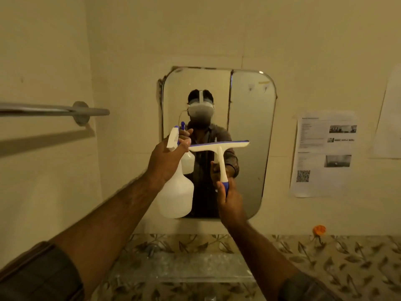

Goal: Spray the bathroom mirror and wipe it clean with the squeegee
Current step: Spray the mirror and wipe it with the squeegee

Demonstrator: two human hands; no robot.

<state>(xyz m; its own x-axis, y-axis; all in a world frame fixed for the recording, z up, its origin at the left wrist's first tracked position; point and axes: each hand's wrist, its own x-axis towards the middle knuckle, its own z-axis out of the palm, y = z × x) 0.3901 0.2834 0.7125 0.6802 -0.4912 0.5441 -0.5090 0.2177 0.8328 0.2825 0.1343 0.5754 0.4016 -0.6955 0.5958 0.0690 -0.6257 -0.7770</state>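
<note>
Fingers, left: the left hand (167, 158) wraps the neck of the spray bottle (176, 192), fingers (184, 145) curled round the trigger head; whether the trigger is pressed I cannot tell.
Fingers, right: the right hand (231, 202) closes round the blue end of the squeegee (219, 148) handle, fingers pressed together on it.
Bottle: upright, body hanging below the hand, nozzle aimed forward at the mirror (249, 137); it covers the glass's lower left part.
Squeegee: handle runs up from the hand, tilted slightly left; blade lies crosswise at the top, nearly level, right end a little higher, blue edge uppermost.
Key relation: the mirror lies straight ahead of both hands, long axis vertical, so the blade sits across its width.
Nearer hand: cannot be told; whether the blade touches the glass is also unclear.
Judgement: glass shows no clear droplets, so spraying likely comes first.
Worktop: the patterned worktop (325, 257) lies below, well apart.
</note>
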